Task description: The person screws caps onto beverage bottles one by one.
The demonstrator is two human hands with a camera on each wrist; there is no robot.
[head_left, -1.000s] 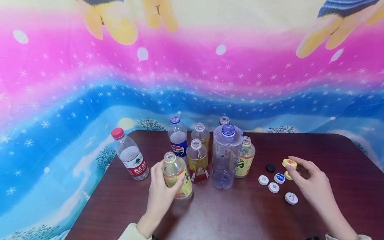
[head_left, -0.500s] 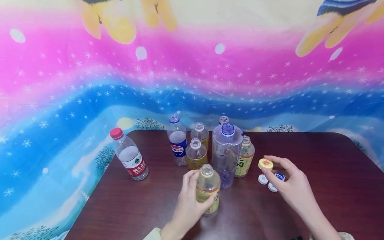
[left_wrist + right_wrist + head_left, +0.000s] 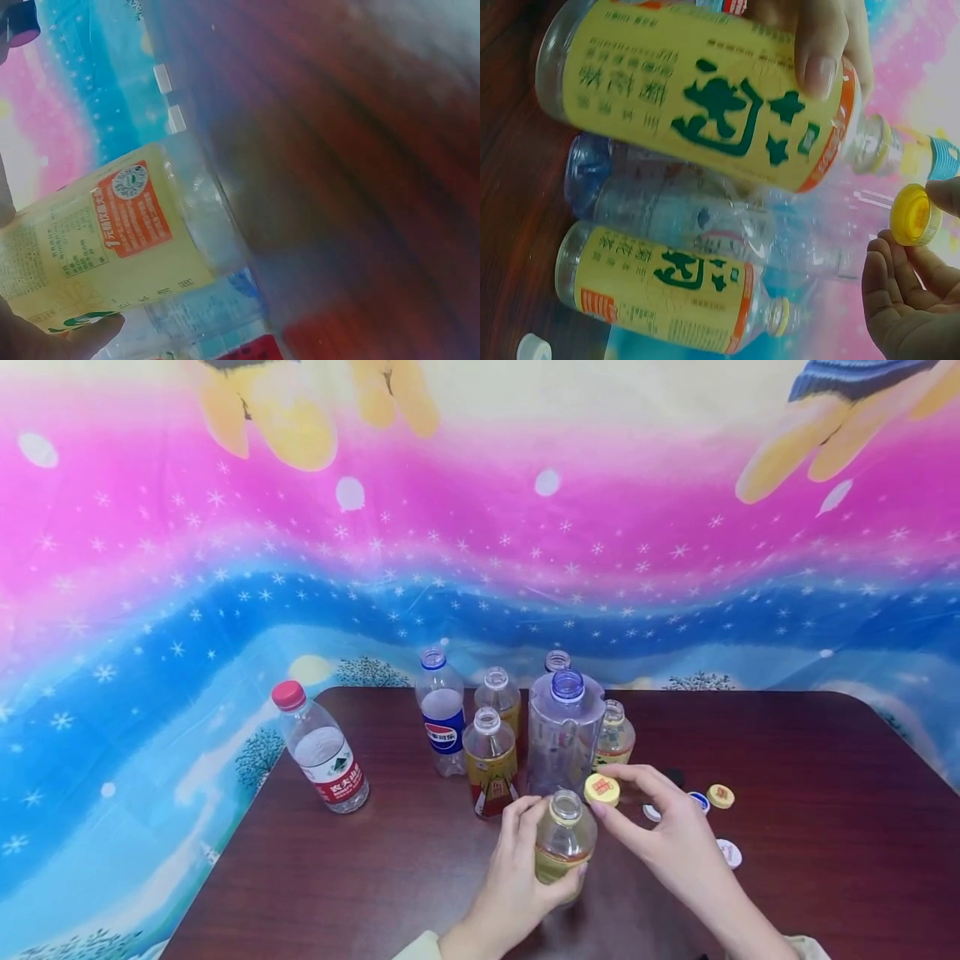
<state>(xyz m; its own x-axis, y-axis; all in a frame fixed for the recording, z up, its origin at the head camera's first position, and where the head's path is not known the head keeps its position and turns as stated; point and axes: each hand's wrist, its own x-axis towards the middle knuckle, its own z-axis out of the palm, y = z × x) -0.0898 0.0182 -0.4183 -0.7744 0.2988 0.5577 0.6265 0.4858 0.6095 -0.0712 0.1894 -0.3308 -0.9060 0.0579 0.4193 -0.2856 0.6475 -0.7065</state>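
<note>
My left hand (image 3: 517, 872) grips a clear bottle with a yellow label (image 3: 562, 847) round its body. The bottle's mouth is uncapped, and its lower part is partly hidden by the fingers in the head view. In the left wrist view the label (image 3: 97, 232) fills the left side. A yellow cap (image 3: 602, 789) is pinched between thumb and fingers of my right hand (image 3: 671, 835), just right of the bottle's mouth and apart from it. The cap's hollow underside (image 3: 913, 214) shows in the right wrist view, turned towards the bottle's neck (image 3: 877, 142).
Behind stand a large purple-tinted bottle (image 3: 564, 735), a second yellow-label bottle (image 3: 615, 743), a Pepsi bottle (image 3: 443, 727) and a red-and-yellow-label bottle (image 3: 491, 768). A red-capped water bottle (image 3: 327, 760) is at left. Loose caps, including a yellow one (image 3: 721, 796) and white one (image 3: 729, 852), lie right.
The left hand has carried the yellow-label bottle rightwards. The right hand has brought the yellow cap leftwards from the loose caps, so bottle and cap are now close together.
</note>
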